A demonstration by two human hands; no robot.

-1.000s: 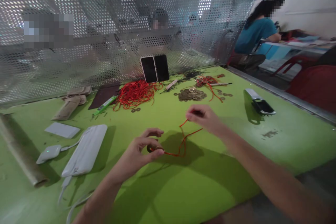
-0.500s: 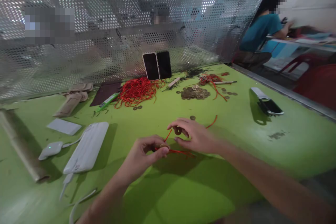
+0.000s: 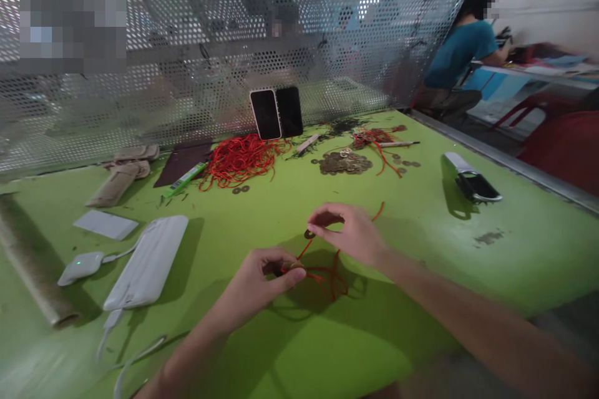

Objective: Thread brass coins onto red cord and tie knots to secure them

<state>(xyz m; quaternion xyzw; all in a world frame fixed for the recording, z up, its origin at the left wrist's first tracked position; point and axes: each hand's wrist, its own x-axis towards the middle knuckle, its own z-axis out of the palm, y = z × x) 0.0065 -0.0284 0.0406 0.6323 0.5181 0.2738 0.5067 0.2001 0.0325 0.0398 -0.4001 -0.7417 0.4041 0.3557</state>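
Observation:
My left hand is closed, thumb and fingers pinching a brass-coloured coin together with red cord. Loose strands of the red cord hang from it over the green tabletop. A straight piece of cord rises from this hand toward my right hand. Between the thumb and fingertips of my right hand is a dark round coin with a hole, right at the upper end of that cord. Whether the cord passes through the hole, I cannot tell.
Behind my hands lie a heap of red cord and a pile of coins. Two phones lean against a perforated metal screen. A white power bank lies left, a black-and-silver object right. Another person sits at far right.
My right hand has closed its fingertips on the coin and brought it to the upper end of the cord. My left hand keeps its pinch. The view has shifted slightly.

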